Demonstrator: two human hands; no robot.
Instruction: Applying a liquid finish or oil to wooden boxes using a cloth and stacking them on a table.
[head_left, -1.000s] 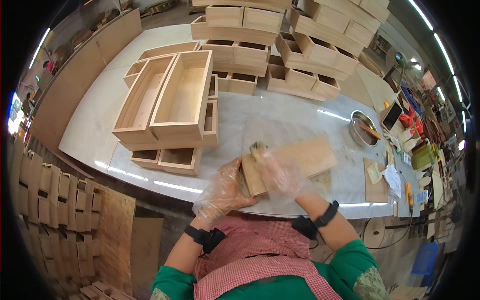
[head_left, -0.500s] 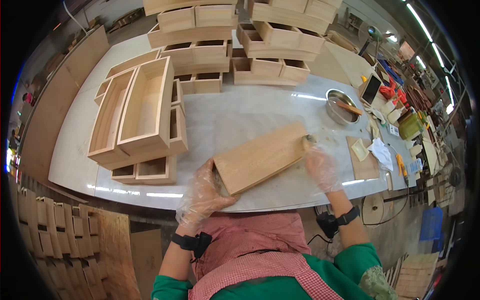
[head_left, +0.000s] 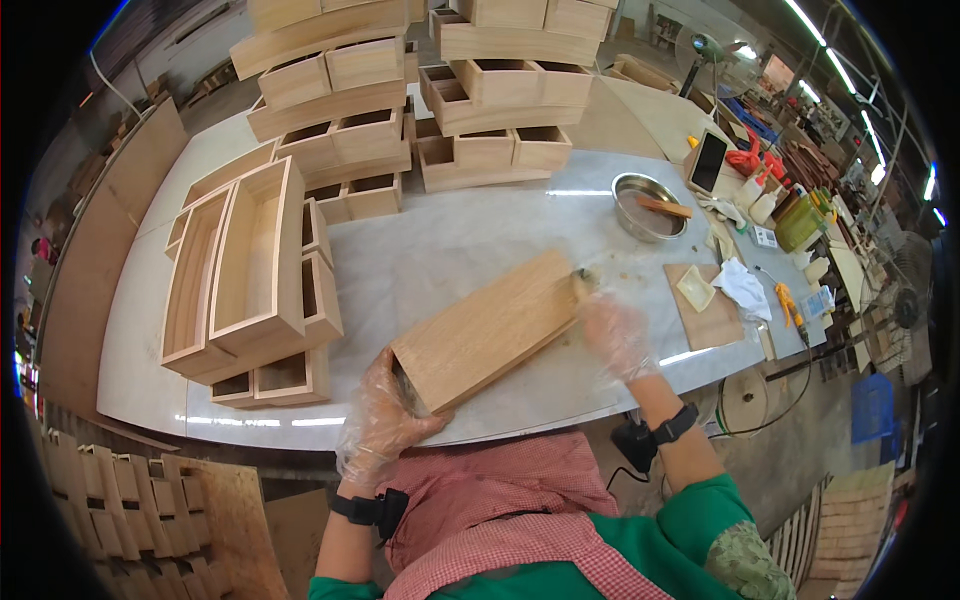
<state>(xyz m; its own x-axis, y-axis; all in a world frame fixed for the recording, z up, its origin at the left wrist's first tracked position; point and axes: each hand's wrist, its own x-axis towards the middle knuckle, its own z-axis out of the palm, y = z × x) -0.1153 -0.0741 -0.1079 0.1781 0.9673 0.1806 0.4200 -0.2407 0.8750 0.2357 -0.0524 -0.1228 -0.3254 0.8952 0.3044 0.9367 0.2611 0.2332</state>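
Observation:
A long wooden box [head_left: 490, 330] lies slantwise near the table's front edge, its broad flat face up. My left hand [head_left: 385, 420], in a clear plastic glove, is closed around the box's near left end, with the thumb along the front edge. At the far right end is my right hand [head_left: 614, 335], gloved too and blurred. Its fingers are closed on a small tan thing with a dark tip [head_left: 583, 282], held against the box's end. The kind of this thing is too blurred to tell.
Wooden drawer boxes [head_left: 255, 260] are stacked on the left, with taller stacks [head_left: 500, 90] behind. A metal bowl [head_left: 640, 228] with a wooden-handled tool across it stands at the right. Beyond lie a white cloth [head_left: 742, 288], a shallow dish [head_left: 694, 287], a phone [head_left: 708, 162] and a yellow tool [head_left: 789, 306].
The whole view has shifted, so the table's things sit further left in the picture. Both hands keep their places at the box's two ends.

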